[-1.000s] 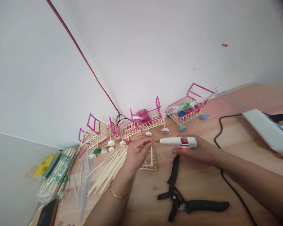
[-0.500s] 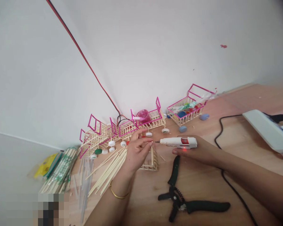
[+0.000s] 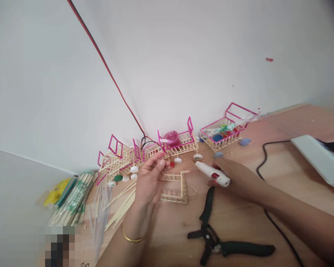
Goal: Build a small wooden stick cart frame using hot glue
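My right hand point(image 3: 235, 176) is wrapped round a white hot glue gun point(image 3: 213, 173), its nozzle pointing up and to the left, away from my other hand. My left hand point(image 3: 150, 180), with a gold bangle on the wrist, has its thumb and forefinger pinched together; whatever small thing they hold is too hidden to name. Just beside it on the table lies a small open frame of wooden sticks point(image 3: 180, 189). Below the glue gun rest dark green-handled wire strippers point(image 3: 208, 235), jaws to the left.
Small stick carts with pink rails point(image 3: 117, 157) and bottle-cap wheels line the wall, one bearing a pink cup point(image 3: 172, 138). Loose sticks point(image 3: 122, 209), clear glue sticks point(image 3: 101, 218) and bagged sticks point(image 3: 74, 200) lie left. A white device point(image 3: 317, 159) and black cable point(image 3: 263, 163) are right.
The glue gun has swung away from my left fingers, its nozzle now turned upward. My left hand has drawn slightly left, uncovering more of the stick frame. The view has shifted a little.
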